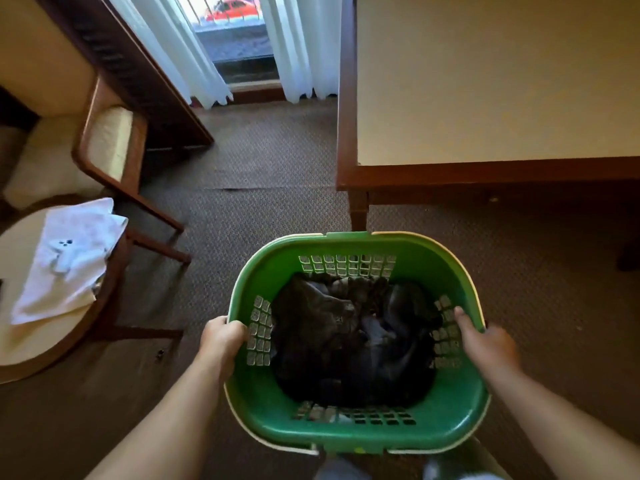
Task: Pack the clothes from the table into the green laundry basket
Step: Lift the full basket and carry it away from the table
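Observation:
The green laundry basket (356,433) hangs in front of me above the carpet, held by both sides. My left hand (221,337) grips its left rim and my right hand (485,341) grips its right rim, thumb inside. Dark clothes (349,341) lie crumpled in the bottom of the basket. The large table (485,81) with a cream top and dark wood edge stands at the upper right; the part of its top that I see is bare.
A small round table (24,341) at the left carries a white cloth (69,258). A wooden armchair (104,147) stands behind it. White curtains (301,46) frame a window at the far end. Brown carpet (263,188) lies between the furniture.

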